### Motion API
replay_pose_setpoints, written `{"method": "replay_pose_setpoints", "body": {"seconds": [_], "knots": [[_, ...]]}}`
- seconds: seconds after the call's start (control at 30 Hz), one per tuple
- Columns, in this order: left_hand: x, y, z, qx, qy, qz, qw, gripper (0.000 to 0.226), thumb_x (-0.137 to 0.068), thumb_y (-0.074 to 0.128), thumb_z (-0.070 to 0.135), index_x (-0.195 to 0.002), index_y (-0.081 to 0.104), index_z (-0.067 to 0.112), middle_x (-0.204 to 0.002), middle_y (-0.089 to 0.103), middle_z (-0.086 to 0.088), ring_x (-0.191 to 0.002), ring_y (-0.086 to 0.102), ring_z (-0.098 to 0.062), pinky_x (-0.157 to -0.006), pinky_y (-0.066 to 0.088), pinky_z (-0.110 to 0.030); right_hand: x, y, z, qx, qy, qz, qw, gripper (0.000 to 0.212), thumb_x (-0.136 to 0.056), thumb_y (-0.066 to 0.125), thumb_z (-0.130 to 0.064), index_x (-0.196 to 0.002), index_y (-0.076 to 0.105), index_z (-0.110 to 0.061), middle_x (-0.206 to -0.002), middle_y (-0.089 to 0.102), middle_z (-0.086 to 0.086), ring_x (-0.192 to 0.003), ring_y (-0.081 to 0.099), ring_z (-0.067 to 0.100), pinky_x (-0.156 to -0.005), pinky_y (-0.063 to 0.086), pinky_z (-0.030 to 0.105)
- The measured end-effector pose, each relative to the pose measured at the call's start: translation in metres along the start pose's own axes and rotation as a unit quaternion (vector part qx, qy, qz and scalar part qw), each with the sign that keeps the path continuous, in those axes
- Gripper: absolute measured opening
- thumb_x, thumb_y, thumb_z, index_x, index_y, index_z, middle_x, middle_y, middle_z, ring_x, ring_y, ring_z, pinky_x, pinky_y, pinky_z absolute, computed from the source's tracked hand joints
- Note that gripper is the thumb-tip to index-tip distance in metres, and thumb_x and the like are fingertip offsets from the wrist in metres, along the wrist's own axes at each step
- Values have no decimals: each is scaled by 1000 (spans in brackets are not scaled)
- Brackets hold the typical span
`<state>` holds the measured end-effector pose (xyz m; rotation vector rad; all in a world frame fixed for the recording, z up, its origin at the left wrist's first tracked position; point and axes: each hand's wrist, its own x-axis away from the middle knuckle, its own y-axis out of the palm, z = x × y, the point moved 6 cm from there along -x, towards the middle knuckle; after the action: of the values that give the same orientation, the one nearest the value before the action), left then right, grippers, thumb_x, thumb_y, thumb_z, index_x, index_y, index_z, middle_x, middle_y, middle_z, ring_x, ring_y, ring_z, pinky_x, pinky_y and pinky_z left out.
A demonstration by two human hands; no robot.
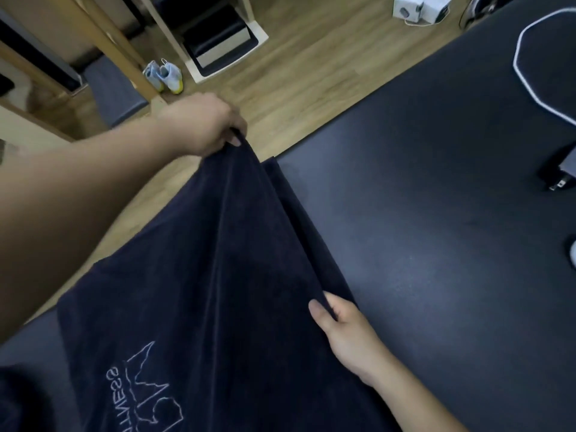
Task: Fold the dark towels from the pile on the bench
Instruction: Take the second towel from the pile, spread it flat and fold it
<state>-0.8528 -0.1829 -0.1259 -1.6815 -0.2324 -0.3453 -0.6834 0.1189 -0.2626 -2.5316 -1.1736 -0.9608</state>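
The left grip (202, 126) is closed on a corner of the dark towel (218, 260), fingers curled and pinching the cloth up beside the edge of the counter (436, 198). The right grip (343, 328) pinches the same hem nearer the body, thumb on top. The hem runs taut between them. The rest of the towel drapes over the counter's left part, with a pale stitched logo (146, 391) showing low down.
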Motion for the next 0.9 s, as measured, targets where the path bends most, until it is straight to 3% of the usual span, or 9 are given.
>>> {"method": "replay_pose_setpoints", "body": {"seconds": [0.13,0.23,0.37,0.47,0.57,0.63,0.73,0.8,0.9], "knots": [[-12,65,48,92,-23,-62,994,18,-95,57,5,-110,67,8,-112,66,-13,-107,59,-34,-86,47,-36,-2,-1,9,-15,-2,18,1000,60,-89,44,-70,-141,47,-41,-135,48,-32,-132,43,-4,-114,33,28],[-23,60,41,116,-77,-20,990,27,-90,51,-2,-110,65,10,-112,67,-12,-106,61,-34,-86,50,-38,-6,-5,10,-32,17,28,999,21,-103,43,-42,-121,47,-51,-109,46,-43,-104,47,-24,-92,35,5],[-16,24,24,135,-131,171,967,24,-93,52,2,-111,67,9,-115,64,-14,-106,59,-36,-88,50,-45,-4,-3,9,-31,15,-1,999,23,-101,46,-46,-123,51,-51,-120,58,-37,-119,49,-14,-107,39,20],[-6,76,52,229,-187,100,950,36,-102,48,16,-137,49,11,-147,39,-15,-125,47,-40,-102,40,-45,6,-4,3,-23,4,-9,1000,23,-97,57,-39,-120,57,-38,-97,57,-49,-95,49,-27,-86,42,5],[5,111,70,297,-215,116,923,46,-107,35,27,-151,31,12,-159,26,-12,-140,34,-36,-114,30,-46,32,-25,33,35,26,21,999,17,-91,69,-26,-78,65,-37,-78,71,-25,-79,67,-6,-74,53,16],[5,114,66,292,-202,145,924,47,-107,34,30,-151,35,11,-156,36,-10,-140,37,-32,-115,30,-43,63,-34,49,68,69,33,995,10,-82,77,-32,-78,68,-36,-77,76,-7,-81,72,8,-82,57,29],[-5,116,61,273,-168,130,938,45,-108,33,28,-152,38,24,-160,33,-7,-144,35,-29,-116,30,-39,95,-48,57,125,61,64,988,34,-68,75,-61,-83,74,-30,-72,72,-9,-78,65,-2,-78,53,19],[-12,115,63,290,-130,114,941,42,-107,38,22,-147,47,26,-157,37,-9,-144,36,-28,-116,28,-32,103,-69,57,66,30,173,982,2,-86,73,-26,-85,75,-25,-71,72,-17,-74,65,-6,-72,49,12],[-16,107,51,297,-132,150,934,26,-100,50,11,-121,65,7,-129,59,-18,-123,52,-33,-100,34,-25,109,-78,70,31,24,223,974,25,-95,60,-13,-78,71,-27,-80,75,-4,-76,70,7,-70,52,19]]}}
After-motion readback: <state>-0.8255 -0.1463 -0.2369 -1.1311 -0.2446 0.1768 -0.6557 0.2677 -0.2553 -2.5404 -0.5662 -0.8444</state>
